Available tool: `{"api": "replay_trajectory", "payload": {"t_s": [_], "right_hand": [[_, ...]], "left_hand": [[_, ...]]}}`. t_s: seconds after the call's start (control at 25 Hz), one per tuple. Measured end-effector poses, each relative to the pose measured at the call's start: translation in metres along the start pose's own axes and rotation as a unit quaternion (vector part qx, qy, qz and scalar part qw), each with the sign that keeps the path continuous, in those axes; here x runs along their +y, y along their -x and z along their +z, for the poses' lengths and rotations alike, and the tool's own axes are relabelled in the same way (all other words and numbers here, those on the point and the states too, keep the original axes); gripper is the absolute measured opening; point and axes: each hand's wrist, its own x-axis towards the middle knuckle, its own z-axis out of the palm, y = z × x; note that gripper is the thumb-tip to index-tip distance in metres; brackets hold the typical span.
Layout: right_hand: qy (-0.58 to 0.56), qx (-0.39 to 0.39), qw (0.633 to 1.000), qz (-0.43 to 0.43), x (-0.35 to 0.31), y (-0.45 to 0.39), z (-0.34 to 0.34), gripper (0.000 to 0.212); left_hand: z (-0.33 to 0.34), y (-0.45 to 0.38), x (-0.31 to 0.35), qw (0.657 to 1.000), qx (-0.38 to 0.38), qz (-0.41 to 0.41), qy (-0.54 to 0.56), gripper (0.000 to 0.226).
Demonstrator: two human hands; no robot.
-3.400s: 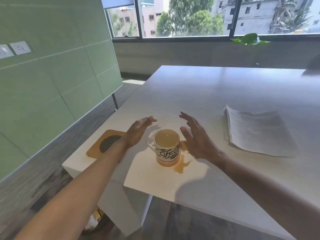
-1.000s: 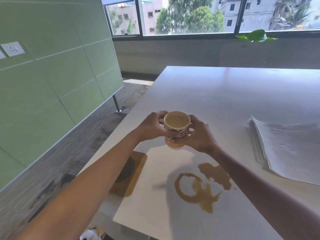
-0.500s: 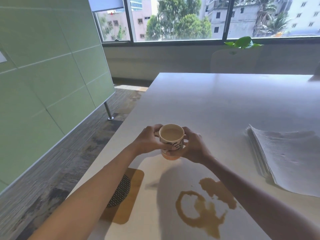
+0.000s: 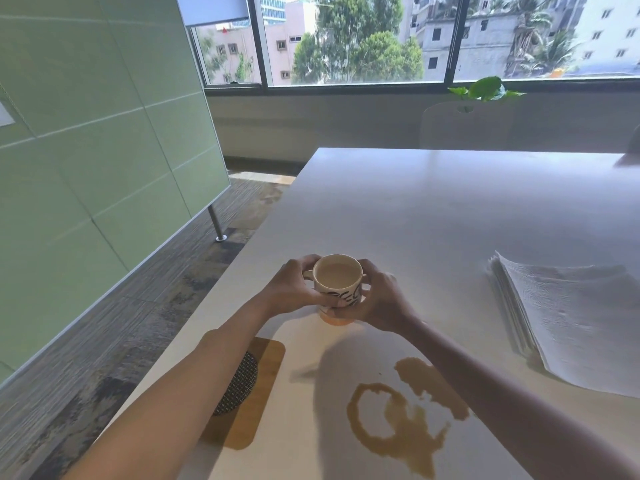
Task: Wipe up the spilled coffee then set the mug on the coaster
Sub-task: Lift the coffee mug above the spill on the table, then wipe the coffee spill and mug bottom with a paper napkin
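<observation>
Head view: both hands, left hand (image 4: pixel 292 289) and right hand (image 4: pixel 379 299), fingers wrapped round the mug (image 4: pixel 337 289), parked beyond the spilled coffee (image 4: pixel 401 415). Wiping hasn't begun; next, fetch paper towels (image 4: pixel 571 323).

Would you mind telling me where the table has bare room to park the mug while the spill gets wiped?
Bare tabletop stretches beyond the mug toward the window, left of the paper towels. Nearer, it is crowded: the coffee spill sits between the coaster and the towels.
</observation>
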Motion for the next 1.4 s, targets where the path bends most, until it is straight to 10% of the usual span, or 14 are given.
{"api": "replay_trajectory", "payload": {"t_s": [0.28, 0.6, 0.92, 1.24, 1.4], "right_hand": [[0.081, -0.046, 0.995, -0.04, -0.01, 0.009, -0.021, 0.103], [0.07, 0.034, 0.997, 0.003, 0.008, 0.057, -0.12, 0.073], [0.145, 0.112, 0.977, 0.109, 0.064, 0.121, -0.22, 0.04], [0.272, 0.009, 0.957, 0.103, 0.078, 0.163, -0.202, 0.109], [0.303, -0.028, 0.947, 0.105, 0.088, 0.164, -0.198, 0.095]], "left_hand": [[-0.006, 0.002, 0.016, 0.998, -0.023, -0.016, -0.05, 0.083], [0.033, -0.003, 0.064, 0.929, 0.256, 0.234, -0.129, 0.062], [0.118, 0.003, 0.094, 0.941, 0.225, 0.245, -0.067, 0.04], [0.157, 0.02, 0.117, 0.958, 0.17, 0.227, -0.025, 0.025], [0.157, 0.025, 0.119, 0.962, 0.175, 0.211, -0.005, 0.018]]}}
